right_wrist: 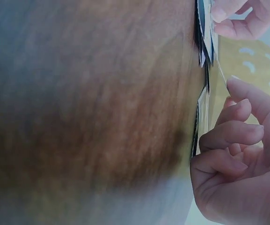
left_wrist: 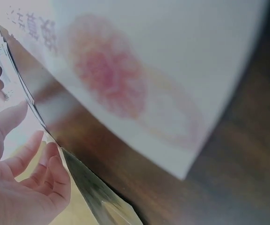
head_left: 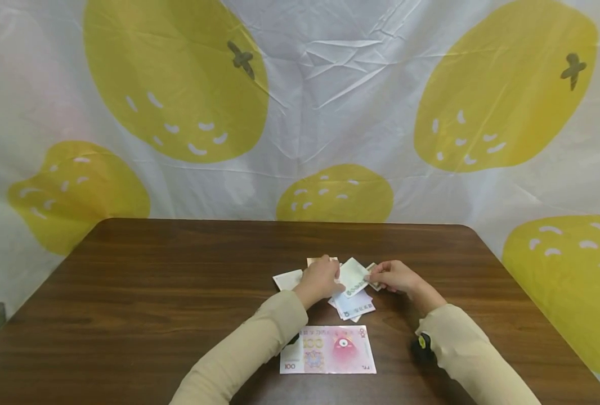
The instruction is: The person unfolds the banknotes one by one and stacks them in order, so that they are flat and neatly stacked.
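From the head view I see the right hand (head_left: 395,277) pinching a pale note (head_left: 353,273) by its edge above loose notes (head_left: 356,305); a smooth pink note (head_left: 337,353) lies flat on the wood-grained counter (head_left: 143,315). On the left wrist, the left hand (left_wrist: 27,178) has thumb and fingers apart; glare probably hides any contact. On the right wrist, the pinched paper looks thin; I'd expect it light, limp, easily creased, best taken by a corner.
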The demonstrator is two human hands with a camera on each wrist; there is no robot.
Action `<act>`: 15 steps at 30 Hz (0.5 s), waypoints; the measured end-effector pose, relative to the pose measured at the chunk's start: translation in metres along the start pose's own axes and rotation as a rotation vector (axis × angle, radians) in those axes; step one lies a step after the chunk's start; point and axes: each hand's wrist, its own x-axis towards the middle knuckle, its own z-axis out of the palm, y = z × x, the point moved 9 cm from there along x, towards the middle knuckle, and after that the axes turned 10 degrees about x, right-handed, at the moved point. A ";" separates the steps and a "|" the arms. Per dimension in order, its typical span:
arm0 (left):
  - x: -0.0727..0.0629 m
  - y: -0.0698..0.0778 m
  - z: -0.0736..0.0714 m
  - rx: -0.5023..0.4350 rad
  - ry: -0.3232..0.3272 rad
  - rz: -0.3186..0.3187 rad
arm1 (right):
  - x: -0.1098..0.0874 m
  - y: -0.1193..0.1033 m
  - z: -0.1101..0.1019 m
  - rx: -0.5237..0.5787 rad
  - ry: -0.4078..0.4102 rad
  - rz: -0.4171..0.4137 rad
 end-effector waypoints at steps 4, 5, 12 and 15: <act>0.000 -0.001 0.000 0.003 0.009 0.002 | -0.001 -0.002 0.001 0.013 -0.023 -0.013; 0.000 -0.001 0.000 0.002 0.010 0.000 | -0.002 -0.003 0.001 0.024 -0.026 -0.014; 0.000 -0.005 -0.002 -0.023 0.027 -0.017 | -0.005 -0.011 0.000 0.087 -0.046 -0.033; 0.000 -0.007 -0.003 -0.040 0.038 -0.018 | -0.008 -0.018 0.001 0.110 -0.059 -0.044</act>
